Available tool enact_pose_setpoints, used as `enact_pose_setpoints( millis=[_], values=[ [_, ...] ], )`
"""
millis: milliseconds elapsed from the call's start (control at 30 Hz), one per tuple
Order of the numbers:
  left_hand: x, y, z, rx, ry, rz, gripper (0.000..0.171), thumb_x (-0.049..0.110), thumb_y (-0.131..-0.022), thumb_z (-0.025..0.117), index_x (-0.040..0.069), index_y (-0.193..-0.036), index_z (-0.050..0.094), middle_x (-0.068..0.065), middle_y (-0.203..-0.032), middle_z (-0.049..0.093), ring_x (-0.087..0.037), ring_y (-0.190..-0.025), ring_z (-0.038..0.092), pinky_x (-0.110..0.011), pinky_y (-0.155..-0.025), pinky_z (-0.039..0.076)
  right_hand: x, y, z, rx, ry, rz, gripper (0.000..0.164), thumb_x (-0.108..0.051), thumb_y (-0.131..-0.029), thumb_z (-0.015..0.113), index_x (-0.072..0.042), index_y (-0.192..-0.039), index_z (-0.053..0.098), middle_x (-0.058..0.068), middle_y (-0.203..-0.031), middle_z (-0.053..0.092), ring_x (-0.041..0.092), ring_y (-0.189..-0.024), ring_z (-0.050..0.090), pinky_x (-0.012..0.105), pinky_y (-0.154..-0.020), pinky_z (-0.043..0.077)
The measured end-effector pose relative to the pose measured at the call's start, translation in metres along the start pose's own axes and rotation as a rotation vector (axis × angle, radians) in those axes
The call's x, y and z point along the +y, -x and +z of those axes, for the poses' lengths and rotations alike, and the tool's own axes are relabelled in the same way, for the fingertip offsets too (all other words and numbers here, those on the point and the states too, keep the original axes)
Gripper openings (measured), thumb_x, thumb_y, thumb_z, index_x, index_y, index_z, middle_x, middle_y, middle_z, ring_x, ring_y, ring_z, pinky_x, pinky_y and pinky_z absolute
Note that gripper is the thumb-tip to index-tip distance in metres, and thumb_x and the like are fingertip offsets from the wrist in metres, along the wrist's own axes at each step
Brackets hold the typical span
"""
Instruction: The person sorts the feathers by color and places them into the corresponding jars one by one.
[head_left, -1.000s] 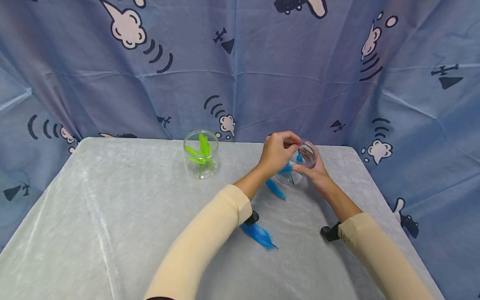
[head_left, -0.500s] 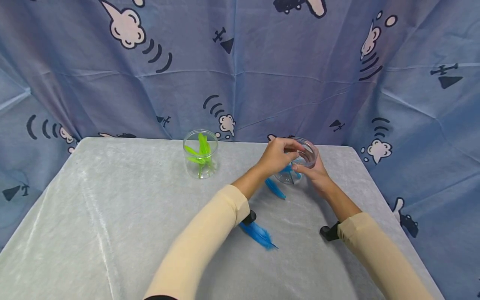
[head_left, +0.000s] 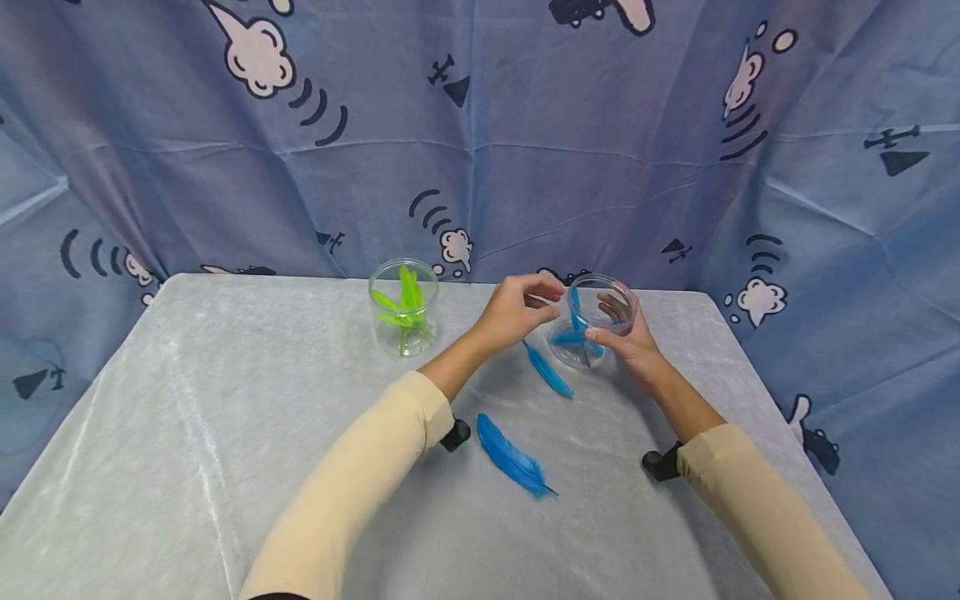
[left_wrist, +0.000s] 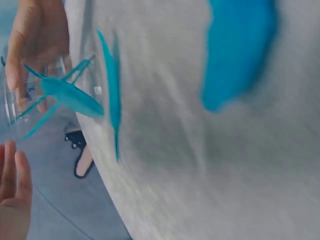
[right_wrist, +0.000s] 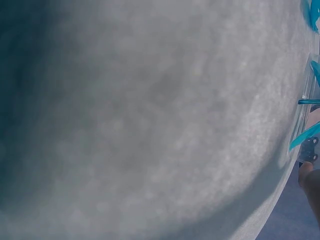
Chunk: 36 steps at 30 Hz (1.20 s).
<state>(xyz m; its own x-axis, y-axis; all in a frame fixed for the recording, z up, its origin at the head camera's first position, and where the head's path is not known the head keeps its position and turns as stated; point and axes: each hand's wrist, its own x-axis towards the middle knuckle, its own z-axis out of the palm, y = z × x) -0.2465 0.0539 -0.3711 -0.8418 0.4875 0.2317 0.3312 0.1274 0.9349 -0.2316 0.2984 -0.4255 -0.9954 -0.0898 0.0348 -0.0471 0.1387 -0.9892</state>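
My right hand [head_left: 633, 337] grips a clear jar [head_left: 588, 323] from its right side, with the thumb in front. Several blue feathers [head_left: 573, 337] are inside, and one stands up to the rim. Just left of the jar's mouth, my left hand [head_left: 521, 308] is apart from it, with loosely bent fingers and nothing in them. A thin blue feather [head_left: 549, 371] lies on the table in front of the jar. Nearer the front is a wider blue feather [head_left: 513, 457], seen blurred as a blue feather [left_wrist: 240, 55] in the left wrist view.
A second clear jar [head_left: 381, 337] with bright green feathers [head_left: 408, 292] stands upright to the left. Grey cloth covers the table [head_left: 262, 417]. A printed blue curtain [head_left: 562, 200] hangs behind the table's back edge.
My left hand has drawn back leftward out of the jar's mouth, letting go of a blue feather that is now in the jar. My right hand stays on the jar.
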Motion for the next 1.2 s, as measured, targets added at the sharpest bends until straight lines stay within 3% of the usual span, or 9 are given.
enact_pose_setpoints(
  millis=[267,533,733,900,1200],
  values=[
    [-0.015,0.031,-0.023,-0.227,-0.06,-0.055,0.026,0.002,-0.089,0.073,-0.001,-0.114,0.069,-0.018,-0.112,0.07,-0.021,-0.099,0.069,-0.024,-0.084,0.055,0.0,0.0,0.0,-0.002,0.026,-0.001,0.091,0.0,-0.093,0.065,-0.022,-0.158,0.006,0.017,-0.163,0.015,0.033,-0.15,0.012,0.056,-0.118,0.015],
    [-0.035,0.059,-0.041,-0.432,-0.03,-0.168,0.038,0.003,-0.088,0.075,-0.008,-0.122,0.063,-0.025,-0.113,0.068,-0.02,-0.091,0.071,-0.025,-0.077,0.055,-0.003,0.002,0.0,-0.007,0.034,0.01,0.091,0.0,-0.094,0.064,-0.022,-0.159,0.004,0.016,-0.163,0.015,0.033,-0.15,0.012,0.057,-0.118,0.015],
    [-0.042,0.079,-0.047,-0.493,-0.046,-0.183,0.039,0.005,-0.087,0.076,-0.006,-0.123,0.063,-0.019,-0.107,0.071,-0.014,-0.083,0.07,-0.022,-0.063,0.05,-0.001,0.001,0.0,-0.01,0.037,0.019,0.092,-0.002,-0.094,0.065,-0.022,-0.159,0.004,0.016,-0.163,0.014,0.033,-0.15,0.012,0.057,-0.118,0.016],
    [-0.048,0.093,-0.048,-0.522,-0.027,-0.194,0.038,0.002,-0.087,0.075,-0.008,-0.121,0.063,-0.017,-0.102,0.071,-0.013,-0.081,0.069,-0.021,-0.068,0.051,0.0,0.0,-0.001,-0.018,0.032,0.018,0.092,-0.003,-0.094,0.065,-0.022,-0.158,0.003,0.017,-0.163,0.013,0.033,-0.15,0.011,0.057,-0.118,0.016],
    [-0.053,0.107,-0.042,-0.511,-0.042,-0.188,0.036,0.001,-0.083,0.079,-0.006,-0.116,0.066,-0.011,-0.097,0.07,-0.01,-0.077,0.065,-0.02,-0.07,0.053,0.0,0.0,0.0,-0.012,0.038,0.005,0.092,-0.002,-0.093,0.066,-0.022,-0.159,0.004,0.017,-0.163,0.014,0.034,-0.15,0.012,0.057,-0.118,0.016]
  ],
)
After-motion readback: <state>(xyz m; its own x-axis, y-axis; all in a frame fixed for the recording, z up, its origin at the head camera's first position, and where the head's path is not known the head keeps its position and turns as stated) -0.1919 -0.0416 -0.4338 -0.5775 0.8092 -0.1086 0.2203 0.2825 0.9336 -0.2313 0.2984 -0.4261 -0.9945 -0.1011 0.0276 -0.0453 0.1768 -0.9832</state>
